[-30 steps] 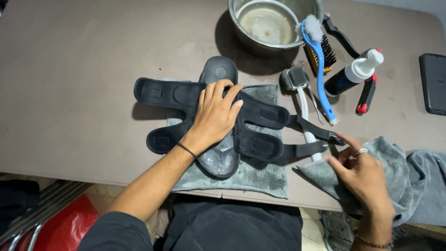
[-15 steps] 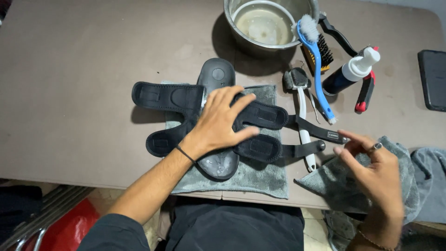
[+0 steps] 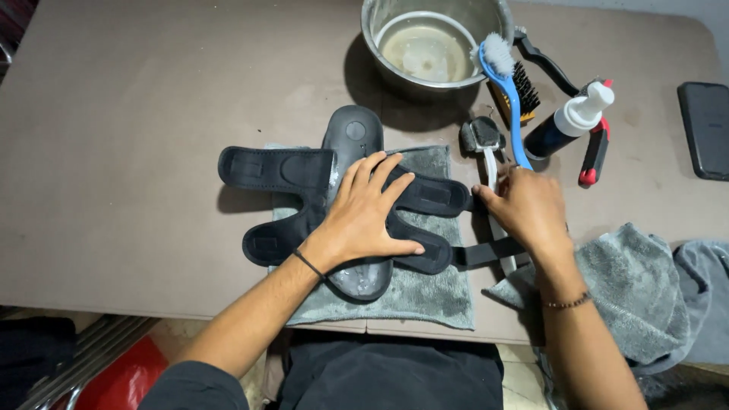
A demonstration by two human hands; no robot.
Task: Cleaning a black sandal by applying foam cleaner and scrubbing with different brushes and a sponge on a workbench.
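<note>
While the left hand [image 3: 364, 212] presses flat, open, on the black sandal [image 3: 342, 205], the right hand [image 3: 524, 209] pinches its strap [image 3: 486, 252].

Black strapped sandal [image 3: 357, 205]: dark moulded sole with wide padded straps opened flat and spread to both sides. Lies sole-length away from the person, on a grey towel [image 3: 425, 292] spread on the tabletop. Sits directly beneath the left hand [image 3: 364, 216], which presses flat on its middle. One narrow black strap [image 3: 486, 252] runs out sideways under the right hand [image 3: 528, 209], whose fingertips rest at the end of the upper right strap.
</note>
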